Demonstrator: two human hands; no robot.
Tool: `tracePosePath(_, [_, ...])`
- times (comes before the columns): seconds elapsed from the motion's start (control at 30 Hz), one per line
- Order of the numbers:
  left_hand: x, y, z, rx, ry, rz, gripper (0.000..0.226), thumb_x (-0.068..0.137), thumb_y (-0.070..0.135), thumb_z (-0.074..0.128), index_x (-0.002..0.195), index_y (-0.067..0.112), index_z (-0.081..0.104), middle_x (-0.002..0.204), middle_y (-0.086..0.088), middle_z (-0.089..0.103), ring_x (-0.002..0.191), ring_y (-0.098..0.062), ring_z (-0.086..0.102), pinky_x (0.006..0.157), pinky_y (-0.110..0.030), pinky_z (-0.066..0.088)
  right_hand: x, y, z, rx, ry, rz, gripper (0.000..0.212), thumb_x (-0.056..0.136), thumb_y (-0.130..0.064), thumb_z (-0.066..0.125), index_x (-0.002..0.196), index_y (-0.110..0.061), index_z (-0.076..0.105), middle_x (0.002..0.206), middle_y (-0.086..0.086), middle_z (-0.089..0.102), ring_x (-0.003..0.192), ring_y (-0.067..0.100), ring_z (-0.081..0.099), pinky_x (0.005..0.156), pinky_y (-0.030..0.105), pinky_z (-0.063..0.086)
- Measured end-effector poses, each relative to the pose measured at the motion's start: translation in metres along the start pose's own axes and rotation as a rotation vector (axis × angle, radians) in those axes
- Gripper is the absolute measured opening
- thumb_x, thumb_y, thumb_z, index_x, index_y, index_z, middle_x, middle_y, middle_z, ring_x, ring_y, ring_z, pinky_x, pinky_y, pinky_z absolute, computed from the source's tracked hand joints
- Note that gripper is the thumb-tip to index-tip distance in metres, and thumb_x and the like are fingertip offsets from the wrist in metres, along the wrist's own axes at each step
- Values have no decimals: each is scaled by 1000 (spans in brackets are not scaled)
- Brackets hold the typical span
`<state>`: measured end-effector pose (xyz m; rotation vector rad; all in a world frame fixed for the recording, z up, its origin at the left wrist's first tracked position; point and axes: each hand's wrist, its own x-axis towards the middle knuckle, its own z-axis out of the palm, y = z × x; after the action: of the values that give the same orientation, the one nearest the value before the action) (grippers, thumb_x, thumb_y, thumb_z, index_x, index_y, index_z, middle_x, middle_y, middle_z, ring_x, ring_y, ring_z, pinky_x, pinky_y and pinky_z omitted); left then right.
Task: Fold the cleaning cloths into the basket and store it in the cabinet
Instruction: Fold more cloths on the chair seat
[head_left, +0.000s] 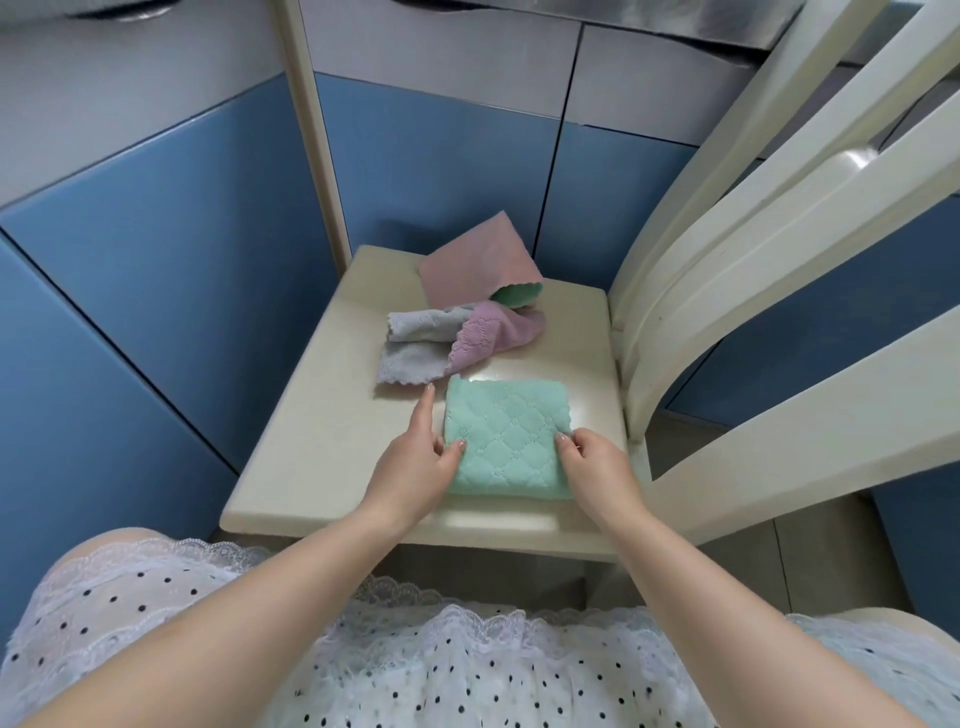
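A folded mint-green quilted cloth (506, 436) lies on the cream chair seat (322, 415), near its front edge. My left hand (415, 462) pinches the cloth's left edge with the thumb on top, index finger stretched out along the seat. My right hand (592, 465) grips the cloth's right edge. Behind it lie unfolded cloths: a grey one (410, 343), a lilac one (488, 332) partly over it, and a pink one with a green underside (478, 262) propped against the cabinet. No basket is in view.
The chair's cream backrest slats (753, 234) rise on the right. Blue and grey cabinet doors (171, 249) stand close behind and to the left of the seat. A cream chair post (317, 130) rises at the seat's back left corner.
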<state>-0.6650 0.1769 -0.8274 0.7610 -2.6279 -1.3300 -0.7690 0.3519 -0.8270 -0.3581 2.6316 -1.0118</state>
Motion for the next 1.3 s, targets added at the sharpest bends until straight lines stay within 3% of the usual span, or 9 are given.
tracePosePath(0.17, [12,7,-4,50,-41,-82,77,92,29,55,151,21,5,71,5,54,73,-13,55,66,-29,39,15,-1,0,-84,-54,91,36,97,-31,43,67,-13,50,63,0,49,65,22,48,54,31,30])
tracePosePath(0.3, [14,9,-9,1,-68,-124,81,90,30,57,151,20,5,84,2,59,84,-17,59,80,-34,48,17,-4,-2,-30,-81,148,30,96,-35,45,99,-10,60,85,2,59,82,23,56,61,29,38])
tracePosePath(0.47, [3,3,-2,392,187,290,52,91,28,49,140,15,40,118,-6,52,109,-25,53,93,-40,42,9,-11,-5,-106,146,-51,52,93,-38,51,139,-16,39,138,7,42,129,22,39,103,35,33])
tracePosePath(0.57, [12,12,14,555,231,486,48,86,27,35,125,11,58,126,-7,59,120,-29,54,99,-45,41,10,-21,11,-439,274,-302,45,90,-29,54,132,-15,51,145,11,41,133,27,40,104,45,35])
tracePosePath(0.67, [24,30,26,641,3,400,50,95,23,28,143,9,34,152,-7,32,144,-23,21,116,-42,13,16,-33,23,-518,202,-500,40,76,-21,52,111,-11,67,128,15,59,118,33,57,90,56,46])
tracePosePath(0.77, [35,29,35,786,-104,316,55,99,25,26,150,8,14,158,-7,14,147,-23,3,118,-41,2,26,-35,27,-568,-16,-529,48,91,-17,42,138,-14,45,151,10,34,141,30,27,112,51,21])
tracePosePath(0.93, [36,13,33,845,-148,170,60,99,42,20,151,19,3,160,-5,-5,147,-24,-7,117,-47,-1,39,-25,28,-611,-216,-412,53,100,-40,28,150,-28,15,160,-2,6,147,16,2,118,40,4])
tracePosePath(1.2, [45,8,29,859,-169,226,65,97,50,20,151,19,4,160,-5,-4,147,-18,-5,118,-46,-3,33,-17,25,-652,-166,-309,56,99,-46,23,151,-28,9,160,-1,1,147,16,-3,118,41,0])
tracePosePath(1.3, [53,8,26,775,-142,407,58,96,45,31,148,17,26,158,-5,17,146,-19,14,117,-44,9,24,-14,26,-664,-83,-279,56,99,-41,25,150,-19,16,159,6,8,147,20,5,117,45,2])
